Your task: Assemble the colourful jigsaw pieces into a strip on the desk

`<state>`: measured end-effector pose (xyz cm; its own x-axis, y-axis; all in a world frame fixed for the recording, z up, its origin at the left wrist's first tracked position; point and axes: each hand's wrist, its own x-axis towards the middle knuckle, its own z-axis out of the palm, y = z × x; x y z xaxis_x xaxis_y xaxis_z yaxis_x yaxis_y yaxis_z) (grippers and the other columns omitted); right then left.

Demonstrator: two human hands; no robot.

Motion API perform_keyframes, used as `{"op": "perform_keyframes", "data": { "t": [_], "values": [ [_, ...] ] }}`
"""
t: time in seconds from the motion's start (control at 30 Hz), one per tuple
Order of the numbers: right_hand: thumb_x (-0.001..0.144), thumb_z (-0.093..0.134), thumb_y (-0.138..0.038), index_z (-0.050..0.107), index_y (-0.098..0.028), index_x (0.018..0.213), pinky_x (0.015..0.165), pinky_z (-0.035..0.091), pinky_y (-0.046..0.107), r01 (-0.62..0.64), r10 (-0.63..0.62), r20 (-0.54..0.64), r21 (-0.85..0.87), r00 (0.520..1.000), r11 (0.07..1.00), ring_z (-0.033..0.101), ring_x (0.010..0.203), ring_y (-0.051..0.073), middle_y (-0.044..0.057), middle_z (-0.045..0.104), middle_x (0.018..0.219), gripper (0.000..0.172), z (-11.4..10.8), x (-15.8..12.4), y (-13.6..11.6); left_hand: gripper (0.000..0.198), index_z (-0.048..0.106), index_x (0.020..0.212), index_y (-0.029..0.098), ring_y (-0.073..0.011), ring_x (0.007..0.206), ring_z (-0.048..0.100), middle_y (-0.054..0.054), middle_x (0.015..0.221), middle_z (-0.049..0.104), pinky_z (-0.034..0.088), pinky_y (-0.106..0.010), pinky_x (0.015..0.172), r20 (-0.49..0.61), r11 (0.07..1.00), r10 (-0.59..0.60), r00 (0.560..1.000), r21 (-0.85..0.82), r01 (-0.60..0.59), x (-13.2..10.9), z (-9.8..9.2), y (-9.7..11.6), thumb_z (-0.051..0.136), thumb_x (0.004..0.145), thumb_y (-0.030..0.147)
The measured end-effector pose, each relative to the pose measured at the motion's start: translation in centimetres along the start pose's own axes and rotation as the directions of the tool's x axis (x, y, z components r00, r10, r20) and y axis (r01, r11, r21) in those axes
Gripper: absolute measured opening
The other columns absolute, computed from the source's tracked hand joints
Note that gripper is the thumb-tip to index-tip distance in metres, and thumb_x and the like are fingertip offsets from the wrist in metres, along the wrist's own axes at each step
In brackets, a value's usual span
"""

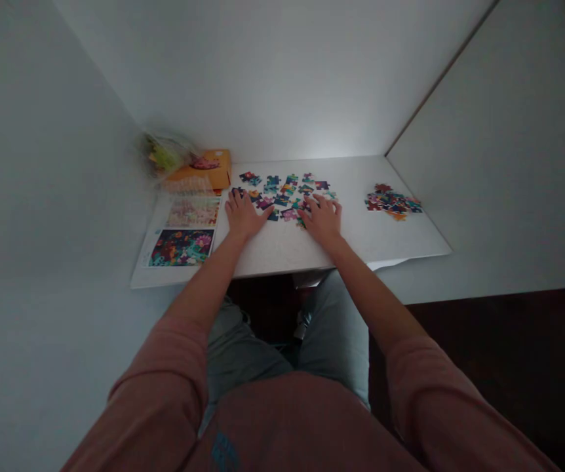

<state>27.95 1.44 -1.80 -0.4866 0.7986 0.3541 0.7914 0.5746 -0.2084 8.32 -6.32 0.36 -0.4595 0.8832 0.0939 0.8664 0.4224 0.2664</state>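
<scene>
Both hands lie flat on a white table, fingers spread over a scatter of colourful loose puzzle pieces. My left hand rests at the left edge of the scatter, its fingertips touching the nearest pieces. My right hand lies palm down over the right part of the scatter. Neither hand grips a piece. A second heap of puzzle pieces sits apart at the right of the table.
An orange puzzle box stands at the back left, with a blurred clear bag beside it. Two picture sheets lie at the left of the table. White walls close in on the left, back and right.
</scene>
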Motion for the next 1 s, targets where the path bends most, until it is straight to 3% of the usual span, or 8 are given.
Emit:
{"op": "perform_keyframes", "data": {
  "t": [0.13,0.23,0.3,0.47,0.7,1.0],
  "values": [
    [0.094,0.03,-0.043,0.044,-0.036,0.132,0.104,0.021,0.048,0.096,-0.098,0.041,0.033,0.994,0.995,0.035,0.127,0.023,-0.001,0.041,0.138,0.041,-1.6,-2.3,-0.1,0.07,0.018,0.144,0.017,-0.0274,0.14,0.003,-0.006,0.151,0.014,0.012,-0.054,0.112,-0.052,0.991,0.13,0.99,-0.006,-0.13,-2.0,-0.5,-0.2,0.025,0.087,0.057],
    [0.093,0.034,-0.041,0.047,-0.037,0.129,0.103,0.024,0.047,0.111,-0.113,0.058,0.044,0.992,0.993,0.035,0.127,0.022,-0.002,0.043,0.136,0.038,-2.1,-4.3,0.7,0.06,0.024,0.142,0.027,-0.0228,0.14,0.002,0.001,0.15,0.018,0.013,-0.05,0.114,0.008,0.954,0.299,0.954,-0.006,-0.299,-5.0,-1.1,-1.4,0.027,0.088,0.053],
    [0.091,0.038,-0.041,0.051,-0.036,0.125,0.101,0.026,0.047,0.083,-0.086,0.056,0.053,0.995,0.995,0.037,0.125,0.023,0.0,0.047,0.133,0.036,-2.1,-5.0,1.4,0.057,0.025,0.141,0.028,-0.021,0.14,0.003,0.002,0.15,0.02,0.013,-0.048,0.114,0.04,0.939,0.343,0.939,-0.009,-0.343,-7.1,-1.6,-2.3,0.027,0.089,0.051],
    [0.087,0.045,-0.044,0.05,-0.033,0.125,0.098,0.028,0.047,0.058,-0.063,0.045,0.098,0.997,0.994,0.039,0.121,0.027,0.003,0.05,0.13,0.04,-1.6,-5.2,1.7,0.057,0.026,0.14,0.029,-0.0199,0.14,0.006,0.003,0.148,0.025,0.016,-0.046,0.115,0.042,0.954,0.299,0.953,-0.026,-0.298,-9.9,-2.5,-3.4,0.028,0.088,0.052],
    [0.082,0.046,-0.055,0.056,-0.031,0.115,0.093,0.029,0.052,0.047,-0.054,0.053,0.124,0.997,0.991,0.039,0.116,0.032,0.008,0.051,0.123,0.042,-1.6,-5.5,1.2,0.058,0.032,0.137,0.029,-0.0183,0.139,0.01,0.001,0.146,0.029,0.019,-0.044,0.113,0.025,0.96,0.272,0.962,-0.071,-0.27,-10.3,-2.9,-3.2,0.03,0.086,0.057],
    [0.081,0.047,-0.063,0.064,-0.023,0.101,0.093,0.024,0.047,0.138,-0.15,0.074,0.146,0.986,0.98,0.045,0.107,0.029,0.013,0.057,0.113,0.047,-1.8,-5.9,1.1,0.058,0.036,0.133,0.02,-0.0174,0.133,0.02,-0.002,0.142,0.036,0.016,-0.039,0.109,-0.016,0.955,0.298,0.955,-0.015,-0.298,-10.7,-2.6,-3.8,0.027,0.09,0.057]
  ]
}}
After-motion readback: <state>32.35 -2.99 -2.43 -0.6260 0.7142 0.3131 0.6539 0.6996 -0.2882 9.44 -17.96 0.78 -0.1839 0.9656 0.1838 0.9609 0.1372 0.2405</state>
